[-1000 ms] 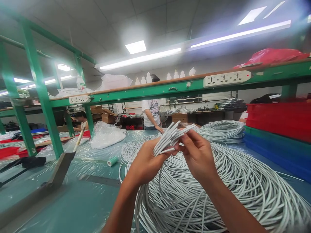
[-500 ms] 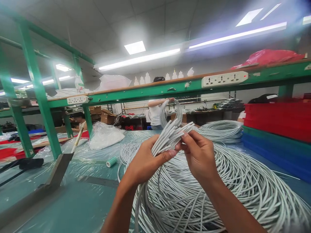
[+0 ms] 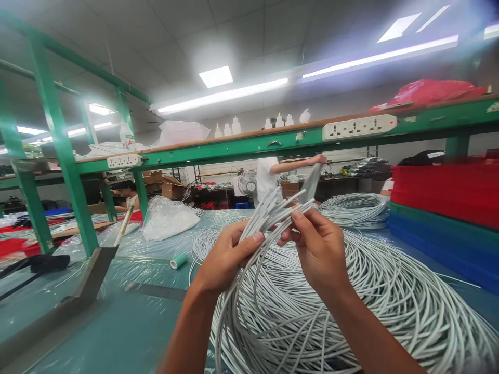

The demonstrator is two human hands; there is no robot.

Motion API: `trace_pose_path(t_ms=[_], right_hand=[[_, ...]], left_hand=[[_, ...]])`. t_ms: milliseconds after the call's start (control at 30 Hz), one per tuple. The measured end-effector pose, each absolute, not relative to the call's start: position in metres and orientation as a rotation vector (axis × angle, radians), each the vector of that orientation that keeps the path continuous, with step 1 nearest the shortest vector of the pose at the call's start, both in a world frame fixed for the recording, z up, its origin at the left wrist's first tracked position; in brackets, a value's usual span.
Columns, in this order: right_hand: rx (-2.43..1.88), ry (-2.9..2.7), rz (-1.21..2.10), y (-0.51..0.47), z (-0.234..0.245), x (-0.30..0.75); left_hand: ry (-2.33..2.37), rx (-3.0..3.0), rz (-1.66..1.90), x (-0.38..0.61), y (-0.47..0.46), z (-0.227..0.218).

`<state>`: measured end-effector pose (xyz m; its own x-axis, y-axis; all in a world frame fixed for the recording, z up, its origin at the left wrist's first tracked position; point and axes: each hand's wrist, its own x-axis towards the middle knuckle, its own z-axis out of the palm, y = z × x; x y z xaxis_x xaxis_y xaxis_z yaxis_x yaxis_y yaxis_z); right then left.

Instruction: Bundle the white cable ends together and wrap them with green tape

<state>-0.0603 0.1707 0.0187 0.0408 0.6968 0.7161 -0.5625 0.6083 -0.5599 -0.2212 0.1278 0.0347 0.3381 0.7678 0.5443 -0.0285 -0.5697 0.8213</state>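
My left hand (image 3: 224, 254) is closed round a bunch of grey-white cable ends (image 3: 273, 210), thumb pressed on top. My right hand (image 3: 317, 246) pinches the same cable ends from the right, fingertips at their upper tips. The cables run down from both hands into a big heap of coiled grey-white cable (image 3: 370, 301) lying on the green table (image 3: 117, 322) just below and in front of me.
A second cable coil (image 3: 356, 208) lies further back. Stacked red, green and blue trays (image 3: 444, 208) stand at the right. A small green tape roll (image 3: 180, 259), a plastic bag (image 3: 167, 217) and a metal cutter (image 3: 97, 270) sit left. A person in white (image 3: 268, 176) works behind the green shelf frame (image 3: 234, 145).
My left hand has slid lower on the bundle and the cable ends have fanned out a little. The person in white behind has moved right and stretched out a cable coil.
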Motion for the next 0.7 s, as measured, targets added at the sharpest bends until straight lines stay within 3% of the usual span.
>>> trace_pose_path(t_ms=[700], right_hand=[[-0.105,-1.317,1.022,0.165,0.015,-0.064]], left_hand=[[0.988,2.038,1.424,-0.196,0.108,0.048]])
